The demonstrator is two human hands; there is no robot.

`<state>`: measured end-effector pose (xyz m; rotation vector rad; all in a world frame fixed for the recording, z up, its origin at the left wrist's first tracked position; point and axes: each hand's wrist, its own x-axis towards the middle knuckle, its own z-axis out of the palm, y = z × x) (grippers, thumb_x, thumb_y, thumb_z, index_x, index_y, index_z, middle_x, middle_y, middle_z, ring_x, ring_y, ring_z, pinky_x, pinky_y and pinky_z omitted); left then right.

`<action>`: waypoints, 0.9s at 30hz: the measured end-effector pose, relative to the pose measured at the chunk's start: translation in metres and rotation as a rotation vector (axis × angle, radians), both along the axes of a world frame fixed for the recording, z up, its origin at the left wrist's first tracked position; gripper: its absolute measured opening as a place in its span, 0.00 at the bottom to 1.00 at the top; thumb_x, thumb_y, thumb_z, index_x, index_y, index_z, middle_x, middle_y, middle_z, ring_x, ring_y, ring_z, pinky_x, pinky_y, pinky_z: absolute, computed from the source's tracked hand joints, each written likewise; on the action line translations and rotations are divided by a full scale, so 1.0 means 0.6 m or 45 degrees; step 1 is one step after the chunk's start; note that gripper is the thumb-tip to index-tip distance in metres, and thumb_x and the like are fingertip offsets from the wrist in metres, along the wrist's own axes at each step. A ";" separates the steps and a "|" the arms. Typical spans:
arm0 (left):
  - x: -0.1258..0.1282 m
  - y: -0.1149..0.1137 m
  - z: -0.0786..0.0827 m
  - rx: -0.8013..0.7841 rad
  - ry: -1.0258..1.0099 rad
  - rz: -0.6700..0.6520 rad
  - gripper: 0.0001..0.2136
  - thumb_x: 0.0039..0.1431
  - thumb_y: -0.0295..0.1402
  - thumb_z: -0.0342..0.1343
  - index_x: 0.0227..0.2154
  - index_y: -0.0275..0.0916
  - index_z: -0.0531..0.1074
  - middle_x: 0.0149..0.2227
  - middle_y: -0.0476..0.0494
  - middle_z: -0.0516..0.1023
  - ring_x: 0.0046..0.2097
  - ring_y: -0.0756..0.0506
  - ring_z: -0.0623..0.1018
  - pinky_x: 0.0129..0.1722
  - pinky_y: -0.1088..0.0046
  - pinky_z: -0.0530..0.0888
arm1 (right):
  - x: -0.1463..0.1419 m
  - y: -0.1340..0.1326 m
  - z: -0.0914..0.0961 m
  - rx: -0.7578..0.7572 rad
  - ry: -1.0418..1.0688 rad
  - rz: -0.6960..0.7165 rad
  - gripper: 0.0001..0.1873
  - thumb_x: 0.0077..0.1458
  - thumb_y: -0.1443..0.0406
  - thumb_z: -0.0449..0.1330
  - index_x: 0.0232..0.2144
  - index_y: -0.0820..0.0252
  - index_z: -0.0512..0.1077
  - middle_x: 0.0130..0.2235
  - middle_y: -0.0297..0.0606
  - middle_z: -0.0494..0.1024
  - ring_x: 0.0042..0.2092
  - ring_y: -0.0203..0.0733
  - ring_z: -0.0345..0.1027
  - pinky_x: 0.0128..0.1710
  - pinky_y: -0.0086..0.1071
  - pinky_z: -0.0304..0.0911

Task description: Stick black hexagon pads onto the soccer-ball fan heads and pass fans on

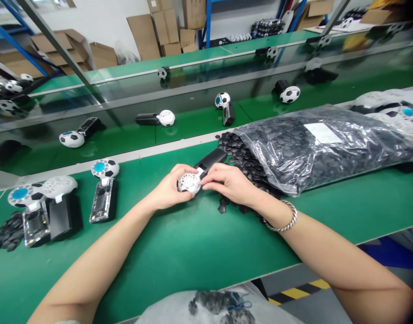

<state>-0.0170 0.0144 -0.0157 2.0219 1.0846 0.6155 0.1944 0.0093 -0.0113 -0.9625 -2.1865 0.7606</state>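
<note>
- Soccer-ball device point(189, 183) over the green bench point(193, 252) in front of the person, white openwork ball facing the camera, black handle point(212, 161) pointing away to the right
- Left hand point(168, 189) curled around the ball, fingers on its far edge and thumb on its near edge
- Right hand point(228, 182) with thumb and forefinger drawn close together at the ball's right side; whether they pinch a piece, I cannot tell
- Clear plastic bag point(284, 155) to the right, black pentagon pieces point(238, 150) heaped at its mouth, near the right hand
- White label point(323, 133) on the bag, its contents too small to read
- Blue marks point(239, 302) like handwriting on the grey shirt point(172, 310), illegible
- Three more devices point(102, 200) at the left of the bench, two with plain-looking blue discs point(99, 167)
</note>
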 end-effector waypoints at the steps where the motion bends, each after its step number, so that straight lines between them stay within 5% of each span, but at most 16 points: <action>1: 0.001 -0.001 0.002 0.015 0.019 0.011 0.22 0.42 0.27 0.59 0.44 0.42 0.65 0.46 0.43 0.65 0.50 0.41 0.68 0.52 0.60 0.65 | 0.001 0.001 -0.003 0.065 -0.017 0.016 0.05 0.52 0.66 0.60 0.32 0.59 0.76 0.33 0.36 0.74 0.36 0.36 0.67 0.38 0.29 0.62; 10: -0.008 0.009 -0.001 -0.038 -0.028 -0.143 0.23 0.44 0.27 0.58 0.45 0.44 0.64 0.48 0.44 0.63 0.51 0.42 0.68 0.52 0.62 0.65 | 0.002 0.003 0.003 0.138 -0.171 0.116 0.10 0.56 0.70 0.54 0.40 0.62 0.72 0.36 0.40 0.74 0.38 0.37 0.67 0.39 0.29 0.62; 27: 0.018 -0.009 -0.003 0.082 -0.053 0.086 0.17 0.44 0.32 0.60 0.40 0.41 0.66 0.43 0.43 0.66 0.46 0.43 0.70 0.49 0.62 0.66 | -0.012 -0.001 -0.008 -0.007 -0.002 0.033 0.03 0.52 0.69 0.59 0.29 0.59 0.73 0.30 0.33 0.76 0.32 0.34 0.67 0.34 0.26 0.59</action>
